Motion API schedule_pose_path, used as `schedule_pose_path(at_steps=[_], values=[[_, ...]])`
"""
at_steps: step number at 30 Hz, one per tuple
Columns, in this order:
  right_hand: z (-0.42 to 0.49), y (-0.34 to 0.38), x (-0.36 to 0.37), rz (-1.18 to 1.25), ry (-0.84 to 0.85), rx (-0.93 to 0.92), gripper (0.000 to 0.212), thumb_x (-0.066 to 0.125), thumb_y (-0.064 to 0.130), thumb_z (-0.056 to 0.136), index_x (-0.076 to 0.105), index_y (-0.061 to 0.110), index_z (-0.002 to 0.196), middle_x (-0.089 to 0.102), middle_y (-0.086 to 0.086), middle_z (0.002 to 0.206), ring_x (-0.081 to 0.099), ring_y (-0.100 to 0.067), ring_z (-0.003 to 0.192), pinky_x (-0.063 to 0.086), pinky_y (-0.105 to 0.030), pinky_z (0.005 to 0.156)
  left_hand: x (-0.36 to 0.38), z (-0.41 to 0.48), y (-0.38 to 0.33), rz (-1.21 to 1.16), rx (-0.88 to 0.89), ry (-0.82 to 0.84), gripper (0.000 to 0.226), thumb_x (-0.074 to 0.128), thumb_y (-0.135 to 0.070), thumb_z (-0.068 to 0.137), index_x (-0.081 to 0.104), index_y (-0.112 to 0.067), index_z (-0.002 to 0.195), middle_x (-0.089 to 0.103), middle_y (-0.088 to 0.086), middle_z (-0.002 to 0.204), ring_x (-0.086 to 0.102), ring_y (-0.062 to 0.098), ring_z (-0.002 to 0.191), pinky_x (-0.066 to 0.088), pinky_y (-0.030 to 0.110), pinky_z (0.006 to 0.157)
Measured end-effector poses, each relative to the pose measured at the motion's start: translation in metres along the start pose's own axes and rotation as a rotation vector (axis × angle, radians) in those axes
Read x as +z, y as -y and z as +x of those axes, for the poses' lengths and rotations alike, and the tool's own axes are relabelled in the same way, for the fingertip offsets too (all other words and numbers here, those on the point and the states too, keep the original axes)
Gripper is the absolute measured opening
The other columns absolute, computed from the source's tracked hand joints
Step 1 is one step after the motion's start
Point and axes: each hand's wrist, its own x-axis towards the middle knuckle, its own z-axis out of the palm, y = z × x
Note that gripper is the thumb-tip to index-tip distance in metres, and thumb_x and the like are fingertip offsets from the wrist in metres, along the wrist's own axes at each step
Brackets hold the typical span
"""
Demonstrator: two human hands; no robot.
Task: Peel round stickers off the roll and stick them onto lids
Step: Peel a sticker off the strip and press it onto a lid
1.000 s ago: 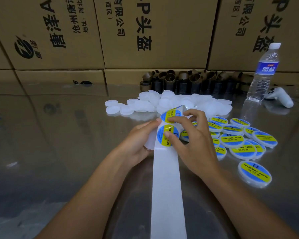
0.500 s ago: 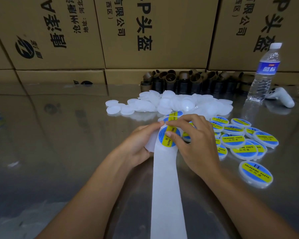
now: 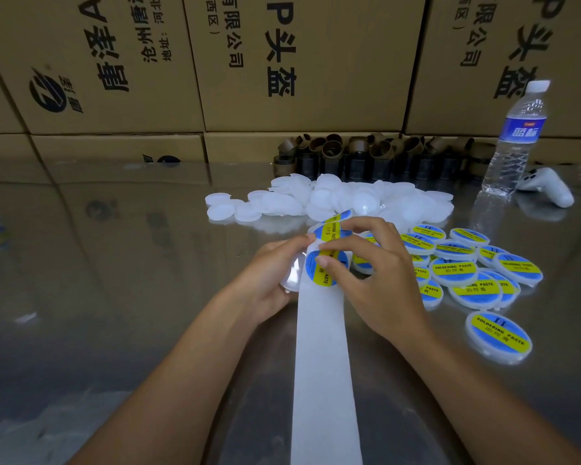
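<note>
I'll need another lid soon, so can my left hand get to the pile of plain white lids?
Probably yes: the pile lies just beyond the left hand with nothing between, though that hand holds a lid now.

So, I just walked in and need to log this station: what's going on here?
A person is labelling lids. The left hand holds a lid against the strip, while the right hand pinches a sticker on it. The bare lids lie heaped further back; the finished lids lie to the right.
</note>
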Motion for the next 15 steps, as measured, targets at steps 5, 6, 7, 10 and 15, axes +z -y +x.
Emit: schedule_pose_path(at_steps=[5,6,7,10,15], values=[[0.001,0.011,-0.004,0.26,0.132,0.213,0.034,0.052,0.044,0.086,0.068,0.021,0.068,0.049,0.016,0.107,0.047,-0.011,0.111,0.033,-0.004,0.082,-0.002,0.002,0.004,0.138,0.095,-0.085,0.023,0.053,-0.019,0.097,0.07,-0.003,0.099,0.071,0.02,0.101,0.068,0.032,0.088,0.054,0.044,0.084],[0.003,0.012,-0.004,0.31,0.132,0.254,0.037,0.047,0.047,0.084,0.067,0.023,0.065,0.049,0.016,0.106,0.047,-0.01,0.111,0.034,-0.006,0.082,-0.002,0.003,0.005,0.147,0.106,-0.114,0.022,0.055,-0.019,0.096,0.069,-0.002,0.1,0.071,0.021,0.102,0.068,0.035,0.093,0.053,0.046,0.088],[0.004,0.013,-0.005,0.362,0.124,0.294,0.038,0.044,0.046,0.085,0.066,0.024,0.061,0.051,0.016,0.104,0.048,-0.009,0.11,0.036,-0.009,0.083,-0.002,0.004,0.006,0.155,0.114,-0.146,0.022,0.057,-0.018,0.095,0.069,-0.001,0.101,0.071,0.021,0.103,0.067,0.036,0.097,0.052,0.048,0.091],[0.009,0.011,-0.006,0.507,0.047,0.411,0.044,0.044,0.028,0.097,0.06,0.022,0.056,0.056,0.011,0.087,0.055,0.003,0.091,0.037,-0.009,0.08,-0.003,0.006,0.008,0.181,0.12,-0.224,0.022,0.063,-0.021,0.091,0.071,-0.003,0.101,0.072,0.015,0.103,0.066,0.033,0.102,0.05,0.045,0.096],[0.018,0.001,-0.012,0.747,-0.208,0.668,0.045,0.044,0.032,0.098,0.053,0.023,0.054,0.064,0.012,0.074,0.057,0.003,0.073,0.042,-0.023,0.074,-0.003,0.007,0.01,0.217,0.142,-0.284,0.011,0.067,-0.023,0.088,0.072,-0.013,0.086,0.074,0.009,0.097,0.067,0.026,0.094,0.05,0.041,0.094]])
